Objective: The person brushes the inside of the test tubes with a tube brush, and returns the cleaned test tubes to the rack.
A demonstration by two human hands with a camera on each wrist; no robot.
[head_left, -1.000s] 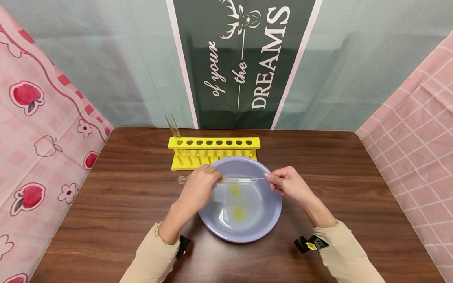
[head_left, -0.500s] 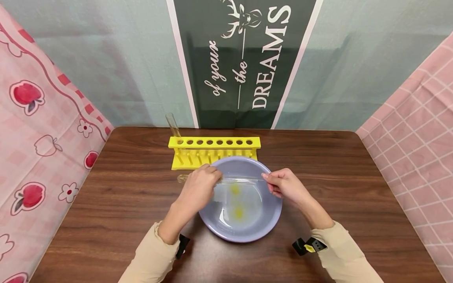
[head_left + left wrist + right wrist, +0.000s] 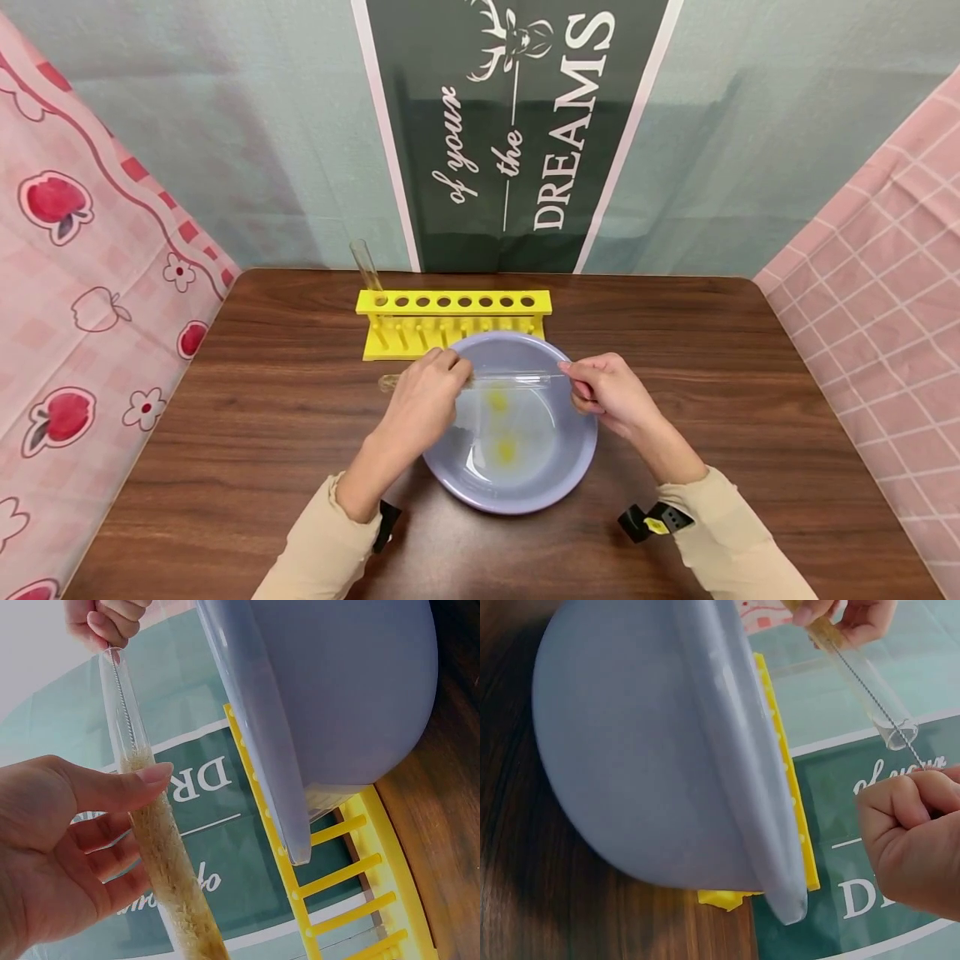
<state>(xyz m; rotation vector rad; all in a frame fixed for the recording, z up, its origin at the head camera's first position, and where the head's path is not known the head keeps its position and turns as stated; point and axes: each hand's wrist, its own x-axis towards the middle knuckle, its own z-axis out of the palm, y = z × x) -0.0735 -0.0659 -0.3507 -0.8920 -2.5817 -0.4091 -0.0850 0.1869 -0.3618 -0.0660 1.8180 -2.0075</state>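
Over the basin (image 3: 480, 493), my left hand (image 3: 424, 400) holds a clear test tube (image 3: 525, 382) nearly level, thumb on one side and fingers on the other. Inside the tube sits a test tube brush; its tan bristles (image 3: 171, 859) fill the part at and beyond the left hand. A twisted wire handle (image 3: 866, 688) runs out of the tube's open mouth. My right hand (image 3: 613, 392) pinches that wire just outside the mouth, its fingers curled. The lilac basin contains clear liquid with two yellow patches below the tube.
Behind the basin stands a yellow test tube rack (image 3: 453, 303), partly hidden by the basin's rim. Another clear test tube (image 3: 365, 265) leans in its leftmost hole. Printed cloths hang around the brown wooden table (image 3: 712, 350).
The right hand shifts slightly left, then back a little, still pinching the wire. The tube's closed end looks more filled with tan bristles. The left hand stays nearly in place.
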